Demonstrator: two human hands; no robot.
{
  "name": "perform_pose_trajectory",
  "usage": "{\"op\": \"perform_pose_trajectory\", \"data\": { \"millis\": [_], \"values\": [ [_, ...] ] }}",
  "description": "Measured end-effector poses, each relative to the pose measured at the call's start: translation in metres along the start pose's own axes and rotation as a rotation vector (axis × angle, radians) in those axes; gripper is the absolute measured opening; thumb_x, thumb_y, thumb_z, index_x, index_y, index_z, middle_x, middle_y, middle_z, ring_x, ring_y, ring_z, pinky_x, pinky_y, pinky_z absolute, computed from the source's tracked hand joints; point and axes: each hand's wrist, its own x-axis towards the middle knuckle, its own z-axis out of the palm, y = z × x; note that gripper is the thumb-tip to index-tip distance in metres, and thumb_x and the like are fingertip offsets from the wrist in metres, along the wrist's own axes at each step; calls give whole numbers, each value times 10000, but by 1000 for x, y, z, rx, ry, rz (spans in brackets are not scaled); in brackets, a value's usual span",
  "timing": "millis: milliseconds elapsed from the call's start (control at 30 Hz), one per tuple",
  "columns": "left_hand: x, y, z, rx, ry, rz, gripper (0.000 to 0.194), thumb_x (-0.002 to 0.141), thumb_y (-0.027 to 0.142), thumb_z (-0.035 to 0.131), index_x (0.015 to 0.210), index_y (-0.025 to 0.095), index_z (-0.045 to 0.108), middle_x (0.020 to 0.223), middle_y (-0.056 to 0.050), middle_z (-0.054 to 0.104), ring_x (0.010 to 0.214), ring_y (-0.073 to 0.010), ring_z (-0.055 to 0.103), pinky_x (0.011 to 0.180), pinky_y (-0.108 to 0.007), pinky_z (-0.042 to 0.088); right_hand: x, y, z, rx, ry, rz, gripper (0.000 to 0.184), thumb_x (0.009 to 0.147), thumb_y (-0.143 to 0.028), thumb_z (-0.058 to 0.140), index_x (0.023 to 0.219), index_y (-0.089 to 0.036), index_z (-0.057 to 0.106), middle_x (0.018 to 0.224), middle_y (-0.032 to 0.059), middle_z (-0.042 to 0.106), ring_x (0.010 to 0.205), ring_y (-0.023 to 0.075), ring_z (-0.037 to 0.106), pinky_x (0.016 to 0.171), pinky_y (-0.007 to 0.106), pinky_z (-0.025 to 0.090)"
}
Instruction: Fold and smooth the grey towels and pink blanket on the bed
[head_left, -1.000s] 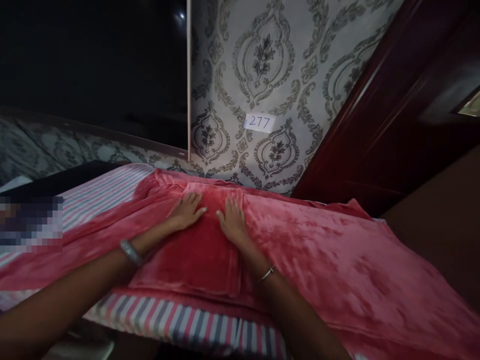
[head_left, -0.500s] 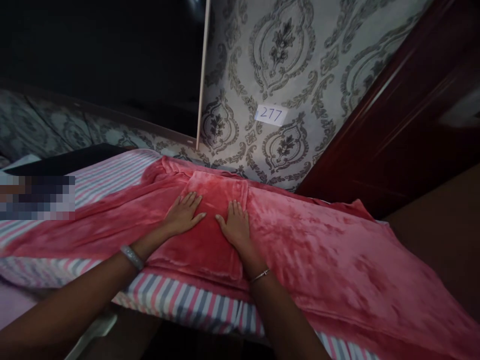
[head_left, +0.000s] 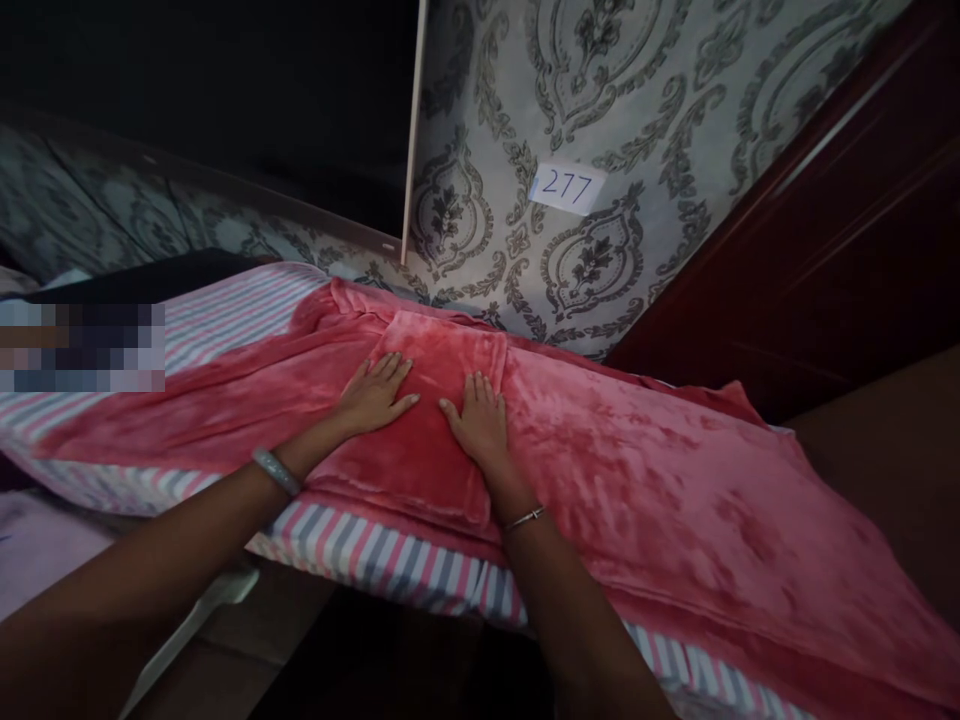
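Observation:
A folded pink fleece cloth lies on a larger pink fleece blanket spread over a striped mattress. My left hand rests flat on the folded cloth's left part, fingers spread, a bangle on the wrist. My right hand lies flat on its right part, fingers apart, with a thin bracelet at the wrist. Neither hand grips anything.
Patterned wallpaper with a paper label reading 277 rises behind the bed. A dark wooden door stands at the right. A dark window or screen fills the upper left. A blurred patch sits at the left on the striped sheet.
The view has shifted down and to the right. Both hands stay flat on the folded cloth, having slid slightly toward its near part.

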Motion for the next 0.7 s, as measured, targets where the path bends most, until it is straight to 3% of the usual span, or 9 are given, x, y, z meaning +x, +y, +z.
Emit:
{"op": "perform_pose_trajectory", "data": {
  "millis": [233, 400, 533, 700],
  "values": [
    [1, 1, -4, -44, -15, 5, 751, 1007, 556, 362, 1615, 119, 311, 1688, -181, 289, 1581, -315, 234, 1279, -556, 181, 1, -1, -6, 42, 1, -3, 771, 1023, -563, 387, 1627, -98, 273, 1707, 167, 208, 1584, 282, 177, 1268, 521, 155],
    [2, 3, -29, -146, -102, -12, 757, 1003, 529, 404, 1618, 103, 286, 1699, -192, 237, 1589, -324, 196, 1277, -563, 178, -6, -15, -28, 127, -60, 97, 723, 1041, -531, 336, 1632, -120, 270, 1713, 153, 190, 1594, 282, 146, 1264, 566, 177],
    [-32, 13, -47, -131, -15, 46, 738, 1016, 515, 382, 1616, 94, 292, 1696, -189, 249, 1589, -313, 199, 1292, -538, 147, -43, -26, -33, 140, 8, -1, 745, 1030, -547, 360, 1629, -111, 283, 1707, 170, 197, 1592, 301, 151, 1270, 555, 160],
    [-93, 25, -29, -53, -5, 119, 747, 1013, 568, 346, 1613, 124, 321, 1683, -163, 305, 1583, -297, 233, 1297, -530, 157, -94, -20, -18, 67, -80, -94, 809, 1009, -600, 398, 1635, -107, 262, 1716, 164, 143, 1600, 303, 105, 1275, 547, 127]
  ]
}}
